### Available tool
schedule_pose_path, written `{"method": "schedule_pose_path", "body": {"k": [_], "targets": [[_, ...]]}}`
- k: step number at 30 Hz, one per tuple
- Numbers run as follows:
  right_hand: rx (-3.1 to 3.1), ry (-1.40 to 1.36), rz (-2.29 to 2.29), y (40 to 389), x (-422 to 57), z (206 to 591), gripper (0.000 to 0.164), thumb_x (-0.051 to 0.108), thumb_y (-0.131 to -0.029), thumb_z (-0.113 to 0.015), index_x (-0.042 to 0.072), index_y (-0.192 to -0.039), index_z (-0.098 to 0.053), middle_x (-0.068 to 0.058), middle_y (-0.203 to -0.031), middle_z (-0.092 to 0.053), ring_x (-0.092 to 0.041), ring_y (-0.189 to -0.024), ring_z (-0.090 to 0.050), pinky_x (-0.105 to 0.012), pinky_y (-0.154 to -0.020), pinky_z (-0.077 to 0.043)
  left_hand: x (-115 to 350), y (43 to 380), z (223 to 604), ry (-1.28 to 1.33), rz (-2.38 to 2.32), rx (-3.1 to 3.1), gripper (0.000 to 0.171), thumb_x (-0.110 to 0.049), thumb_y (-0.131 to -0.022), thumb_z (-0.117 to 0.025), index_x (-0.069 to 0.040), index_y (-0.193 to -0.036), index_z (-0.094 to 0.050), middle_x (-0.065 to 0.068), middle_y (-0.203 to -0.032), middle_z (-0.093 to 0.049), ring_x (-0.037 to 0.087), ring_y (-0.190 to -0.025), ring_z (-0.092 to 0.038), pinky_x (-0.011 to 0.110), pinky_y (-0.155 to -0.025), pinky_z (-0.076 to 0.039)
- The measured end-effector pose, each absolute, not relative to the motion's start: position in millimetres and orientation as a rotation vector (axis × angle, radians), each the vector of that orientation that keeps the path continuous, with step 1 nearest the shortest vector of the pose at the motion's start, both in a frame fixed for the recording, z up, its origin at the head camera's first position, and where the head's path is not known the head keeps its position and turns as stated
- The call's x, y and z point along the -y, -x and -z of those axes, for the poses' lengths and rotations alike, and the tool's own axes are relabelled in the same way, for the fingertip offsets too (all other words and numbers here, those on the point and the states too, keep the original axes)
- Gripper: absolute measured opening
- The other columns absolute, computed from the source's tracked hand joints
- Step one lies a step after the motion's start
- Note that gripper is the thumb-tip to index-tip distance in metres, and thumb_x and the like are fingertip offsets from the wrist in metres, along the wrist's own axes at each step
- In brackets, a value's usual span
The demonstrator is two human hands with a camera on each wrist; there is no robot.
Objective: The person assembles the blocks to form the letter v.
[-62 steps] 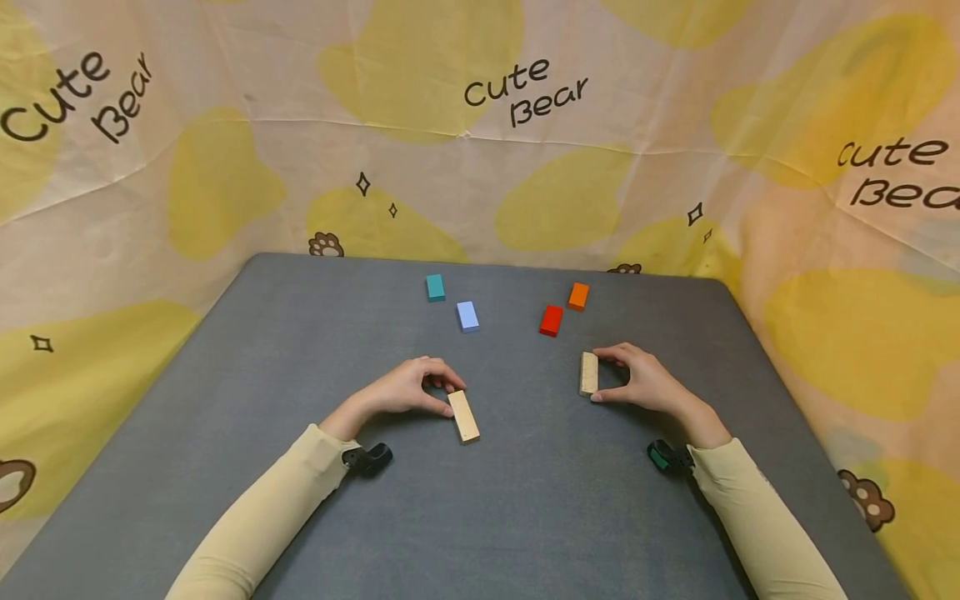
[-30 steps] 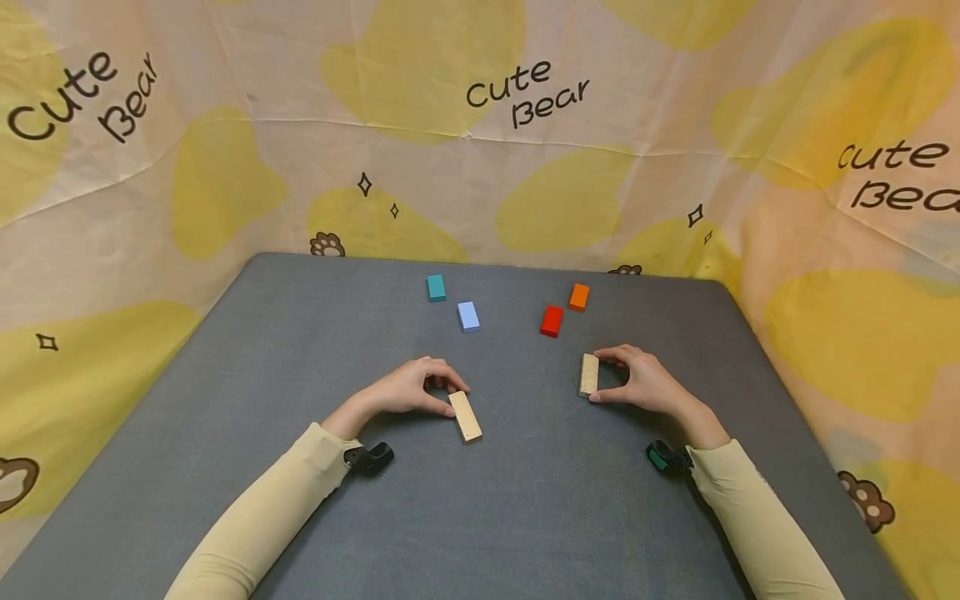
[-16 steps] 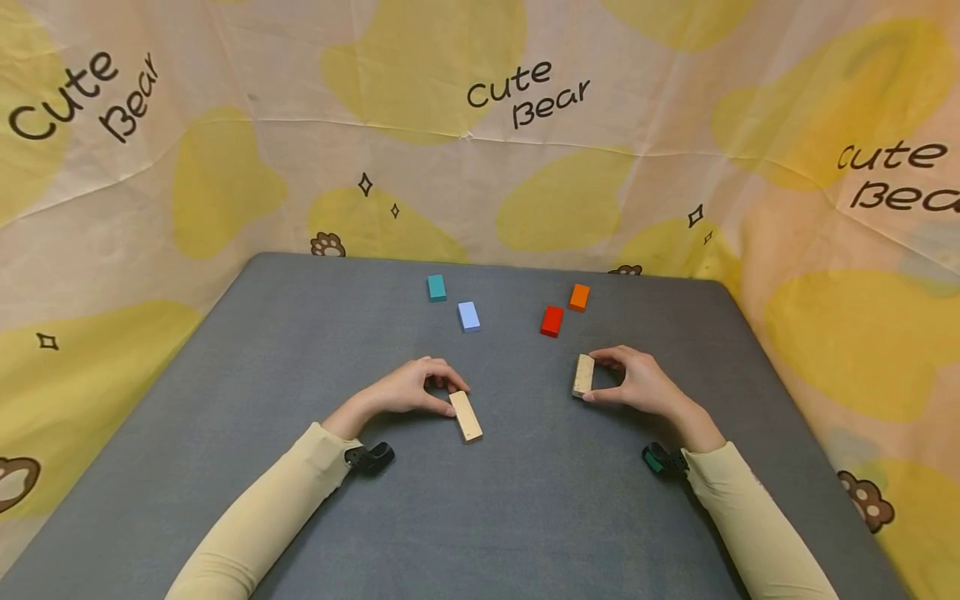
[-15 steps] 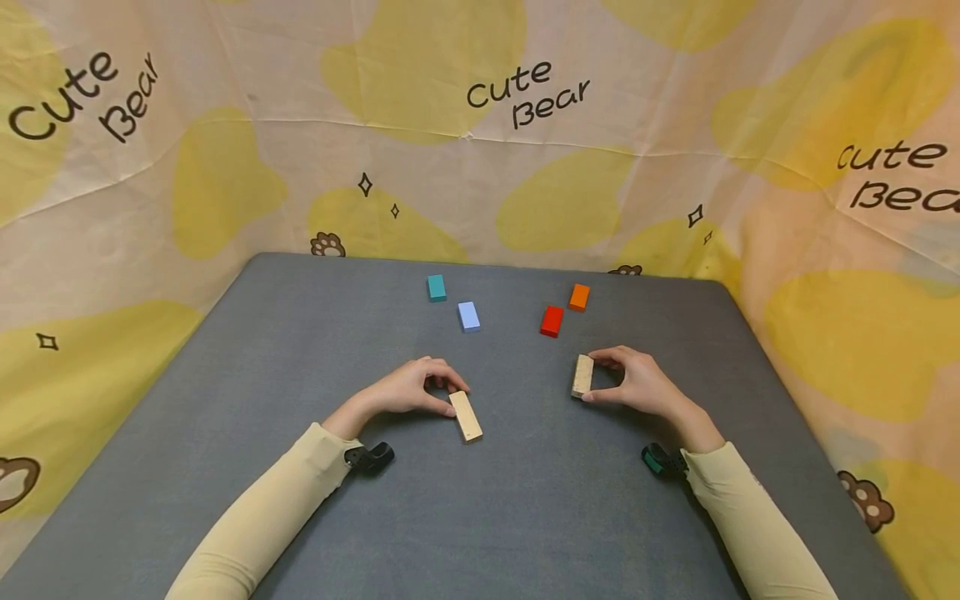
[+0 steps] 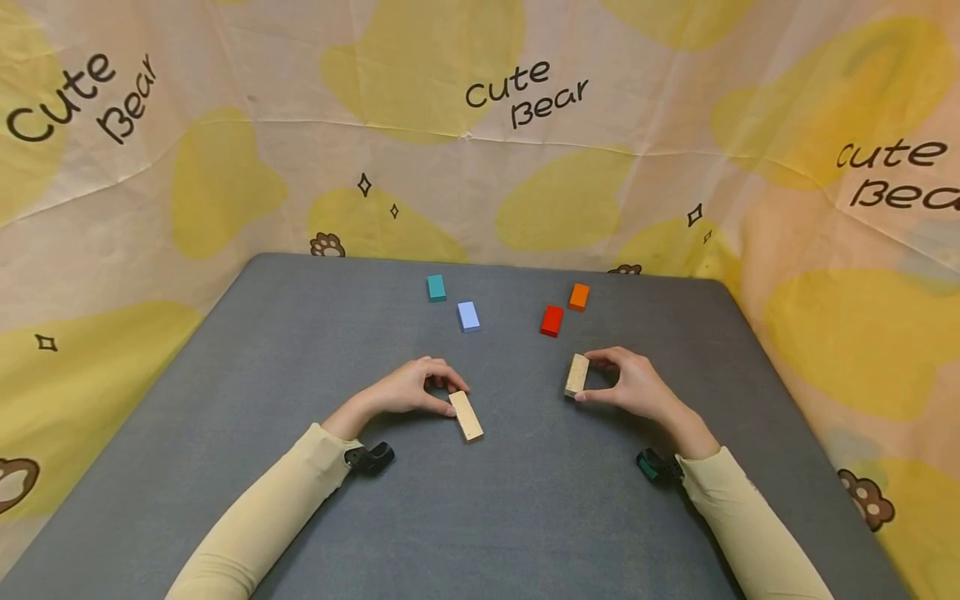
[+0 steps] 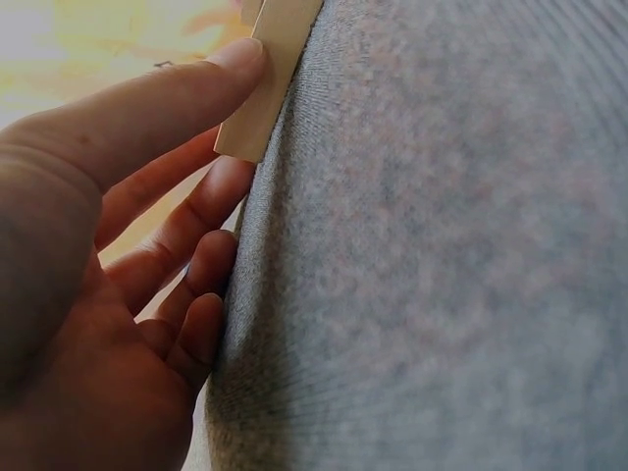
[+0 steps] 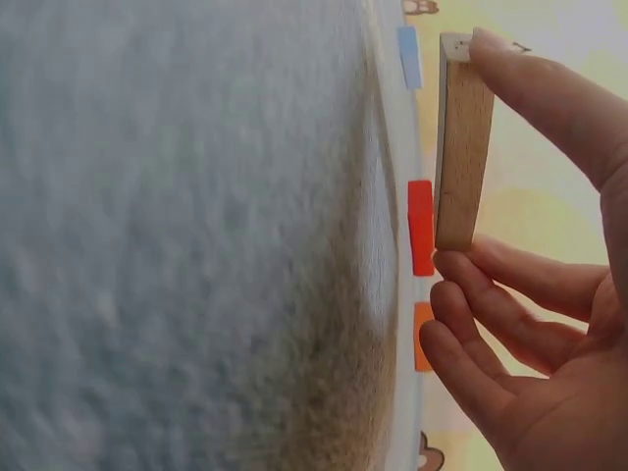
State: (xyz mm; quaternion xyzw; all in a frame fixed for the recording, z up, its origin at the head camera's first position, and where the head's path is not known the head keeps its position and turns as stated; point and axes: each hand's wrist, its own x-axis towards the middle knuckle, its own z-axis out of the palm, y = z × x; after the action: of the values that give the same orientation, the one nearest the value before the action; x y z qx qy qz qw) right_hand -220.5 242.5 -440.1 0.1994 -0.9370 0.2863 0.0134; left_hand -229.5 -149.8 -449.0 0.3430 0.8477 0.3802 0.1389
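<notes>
My left hand [image 5: 415, 387] pinches one end of a plain wooden block [image 5: 467, 417] left of the middle of the grey table. In the left wrist view the thumb presses on the block's side [image 6: 265, 108] and the fingers are curled behind it, low by the cloth. On the right, my right hand [image 5: 628, 385] grips a second wooden block [image 5: 577, 376] between thumb and fingertips, one at each end. The right wrist view shows this wooden block [image 7: 463, 147] spanning the gap, its long side facing the camera. A hand's width or more separates the two blocks.
Toward the back of the grey table [image 5: 300, 333] lie a teal block [image 5: 436, 287], a light blue block [image 5: 468, 317], a red block [image 5: 551, 321] and an orange block [image 5: 578, 297]. A patterned yellow curtain [image 5: 450, 192] hangs behind and at both sides.
The right hand has shifted left with its wooden block, which has turned to a slight slant. The left hand and its block stay almost in place; the coloured blocks have not moved.
</notes>
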Motion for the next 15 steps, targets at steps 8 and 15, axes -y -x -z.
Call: {"method": "schedule_pose_path", "body": {"k": [8, 15], "targets": [[2.918, -0.598, -0.912, 214, -232, 439, 0.074, 0.054, -0.068, -0.080, 0.008, -0.123, -0.061, -0.010, -0.117, -0.062, -0.027, -0.107, -0.058, -0.047, -0.092, -0.045, 153, 234, 455, -0.995, -1.125, -2.420, 0.035, -0.035, -0.076, -0.079, -0.027, -0.109, -0.070, -0.007, -0.097, -0.063, 0.014, -0.092, -0.049, 0.030, -0.078, -0.041], [2.921, -0.592, -0.904, 206, -221, 439, 0.075, 0.054, -0.067, -0.080, 0.009, -0.123, -0.061, -0.010, -0.116, -0.062, -0.025, -0.106, -0.058, -0.046, -0.091, -0.045, 152, 234, 454, -0.992, -1.129, -2.422, 0.035, -0.033, -0.076, -0.079, -0.025, -0.109, -0.070, -0.004, -0.097, -0.063, 0.017, -0.093, -0.050, 0.034, -0.079, -0.041]]}}
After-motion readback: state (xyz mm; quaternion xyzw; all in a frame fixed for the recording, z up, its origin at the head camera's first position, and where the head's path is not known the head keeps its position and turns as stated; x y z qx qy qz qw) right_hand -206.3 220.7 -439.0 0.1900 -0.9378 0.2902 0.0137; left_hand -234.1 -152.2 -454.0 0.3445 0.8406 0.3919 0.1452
